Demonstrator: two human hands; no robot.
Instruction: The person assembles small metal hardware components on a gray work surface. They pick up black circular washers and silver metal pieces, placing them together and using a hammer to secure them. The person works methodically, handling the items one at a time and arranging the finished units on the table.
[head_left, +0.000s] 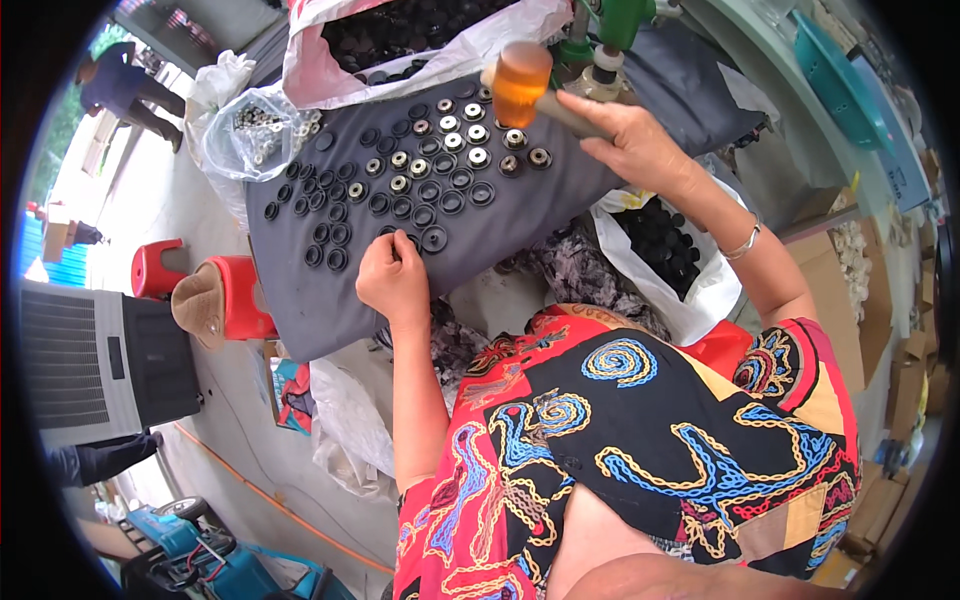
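My right hand (640,145) is wrapped round the handle of a mallet with an amber-orange head (522,88). The mallet is raised over the far right part of the dark grey cloth (300,310) that covers the table. Near the cloth's front edge my left hand (395,280) is closed, fingertips pinched; anything between them is hidden. Beside those fingers lies a black ring-shaped part (434,238). Several more black rings (338,233) are spread in loose rows. Some farther ones have silver metal discs with centre holes (478,157) in them.
A big sack of black parts (305,70) stands at the back, beside a green press (625,25). Left of it sits a clear bag of small metal parts (245,150). Another white sack (715,290) is by my right arm. Red stools (245,305) and an air cooler (80,360) stand left.
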